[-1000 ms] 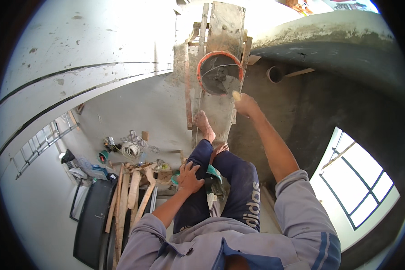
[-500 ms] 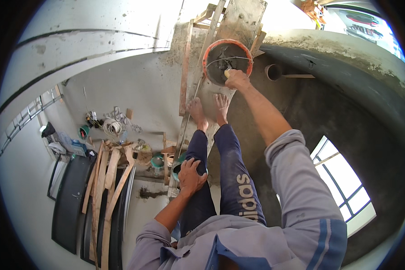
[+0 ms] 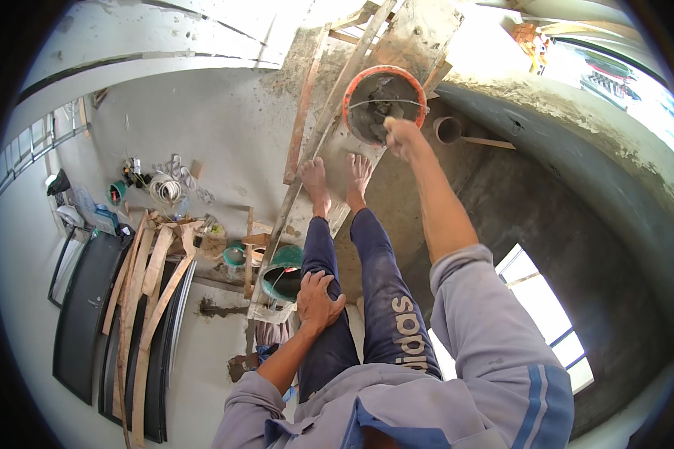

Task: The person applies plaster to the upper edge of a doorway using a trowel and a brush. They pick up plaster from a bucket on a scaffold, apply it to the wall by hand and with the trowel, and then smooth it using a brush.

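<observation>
My right hand [image 3: 405, 140] is closed around the pale handle of a trowel [image 3: 389, 122] at the near right side of a bucket [image 3: 386, 69] with an orange rim. Its blade cannot be made out against the wet grey mortar [image 3: 365, 117] inside. A thin wire handle crosses the bucket's mouth. My left hand [image 3: 319, 302] lies on my left knee with its fingers spread and holds nothing. My bare feet stand on a mortar-stained plank just on the near side of the bucket.
The plank [image 3: 337, 150] is raised above the floor. A green bucket [image 3: 283, 271] stands by my left knee. Wooden boards [image 3: 146, 277] lean over dark panels [image 3: 90, 322] at left. A round container [image 3: 448, 130] sits right of the orange-rimmed bucket. Cables [image 3: 165, 188] lie at left.
My right hand has drawn slightly back and turned with the trowel at the bucket. The view has shifted, uncovering more of the green bucket. My left hand stays on the knee.
</observation>
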Demonstrator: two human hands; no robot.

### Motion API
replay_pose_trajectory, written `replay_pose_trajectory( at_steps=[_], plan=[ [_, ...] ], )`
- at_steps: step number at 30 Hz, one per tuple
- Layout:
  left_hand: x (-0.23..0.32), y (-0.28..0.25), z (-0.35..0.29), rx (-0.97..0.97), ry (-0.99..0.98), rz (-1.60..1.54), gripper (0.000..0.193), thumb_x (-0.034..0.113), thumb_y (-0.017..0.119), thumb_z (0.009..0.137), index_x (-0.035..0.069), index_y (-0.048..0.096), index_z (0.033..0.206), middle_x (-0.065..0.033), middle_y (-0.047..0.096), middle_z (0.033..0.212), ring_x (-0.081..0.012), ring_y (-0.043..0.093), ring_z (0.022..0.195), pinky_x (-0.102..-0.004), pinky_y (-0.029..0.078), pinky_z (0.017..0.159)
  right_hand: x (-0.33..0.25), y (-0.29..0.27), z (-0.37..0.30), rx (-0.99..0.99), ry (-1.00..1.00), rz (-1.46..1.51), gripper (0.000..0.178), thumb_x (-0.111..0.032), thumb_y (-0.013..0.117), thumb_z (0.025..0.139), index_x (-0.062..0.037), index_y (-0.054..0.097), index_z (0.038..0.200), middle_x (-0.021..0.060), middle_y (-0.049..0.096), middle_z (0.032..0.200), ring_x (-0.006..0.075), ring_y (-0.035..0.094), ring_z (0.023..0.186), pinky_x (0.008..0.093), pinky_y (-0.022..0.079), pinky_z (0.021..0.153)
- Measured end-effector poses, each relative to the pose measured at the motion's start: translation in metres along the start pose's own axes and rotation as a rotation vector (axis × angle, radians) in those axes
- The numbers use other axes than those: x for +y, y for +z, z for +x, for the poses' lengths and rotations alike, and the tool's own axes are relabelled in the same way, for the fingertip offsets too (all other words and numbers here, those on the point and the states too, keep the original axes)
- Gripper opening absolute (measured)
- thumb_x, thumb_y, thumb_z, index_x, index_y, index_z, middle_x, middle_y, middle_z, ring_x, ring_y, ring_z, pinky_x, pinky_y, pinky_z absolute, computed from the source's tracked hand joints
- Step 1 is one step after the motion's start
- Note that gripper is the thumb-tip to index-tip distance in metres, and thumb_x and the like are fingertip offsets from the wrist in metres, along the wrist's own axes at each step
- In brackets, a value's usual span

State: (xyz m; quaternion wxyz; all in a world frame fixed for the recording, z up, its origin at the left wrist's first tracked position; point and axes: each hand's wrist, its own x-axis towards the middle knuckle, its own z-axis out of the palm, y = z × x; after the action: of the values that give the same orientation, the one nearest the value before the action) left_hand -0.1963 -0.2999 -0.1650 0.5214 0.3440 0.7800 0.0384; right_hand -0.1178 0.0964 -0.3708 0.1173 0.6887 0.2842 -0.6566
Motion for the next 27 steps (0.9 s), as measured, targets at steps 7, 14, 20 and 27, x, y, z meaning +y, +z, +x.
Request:
replay_pose_trajectory(
  at_steps=[7, 14, 20, 27],
  plan=[
    [-0.002, -0.003, -0.010, 0.019, -0.065, -0.017, 0.052, 0.030, 0.072, 0.068, 0.012, 0.064, 0.116, -0.0069, 0.056, 0.131, -0.0342, 0.041, 0.131, -0.0472, 0.039, 0.103, 0.021, 0.031, 0.043, -0.103, 0.099, -0.194, 0.010, -0.009, 0.058, 0.083, -0.0004, 0.059, 0.087, 0.0088, 0.060, 0.067, 0.0224, 0.060, 0.055, 0.0347, 0.048, 0.046],
    [-0.004, -0.007, -0.016, -0.027, -0.109, -0.030, 0.052, 0.029, 0.074, 0.067, 0.011, 0.065, 0.115, -0.0097, 0.056, 0.130, -0.0363, 0.042, 0.130, -0.0456, 0.037, 0.107, 0.021, 0.075, -0.008, 0.214, -0.144, -1.011, 0.048, -0.009, 0.063, 0.077, 0.0025, 0.051, 0.122, 0.0224, 0.066, 0.110, 0.0366, 0.067, 0.099, 0.0431, 0.058, 0.059],
    [0.002, -0.005, -0.007, -0.031, -0.067, -0.013, 0.052, 0.030, 0.073, 0.069, 0.012, 0.063, 0.117, -0.0092, 0.056, 0.129, -0.0354, 0.042, 0.130, -0.0472, 0.038, 0.104, 0.007, 0.054, -0.022, 0.231, -0.246, -1.291, 0.038, -0.009, 0.057, 0.086, 0.0019, 0.045, 0.120, 0.0236, 0.065, 0.111, 0.0400, 0.064, 0.103, 0.0494, 0.053, 0.084],
    [0.012, -0.001, 0.102, 0.237, 0.002, -0.462, 0.061, 0.032, 0.068, 0.083, -0.006, 0.051, 0.127, -0.0263, 0.051, 0.133, -0.0396, 0.049, 0.124, -0.0429, 0.038, 0.104, 0.005, 0.050, -0.038, 0.209, -0.282, -1.279, 0.038, -0.010, 0.056, 0.084, -0.0001, 0.045, 0.118, 0.0265, 0.065, 0.104, 0.0425, 0.065, 0.100, 0.0512, 0.052, 0.084]
  ],
)
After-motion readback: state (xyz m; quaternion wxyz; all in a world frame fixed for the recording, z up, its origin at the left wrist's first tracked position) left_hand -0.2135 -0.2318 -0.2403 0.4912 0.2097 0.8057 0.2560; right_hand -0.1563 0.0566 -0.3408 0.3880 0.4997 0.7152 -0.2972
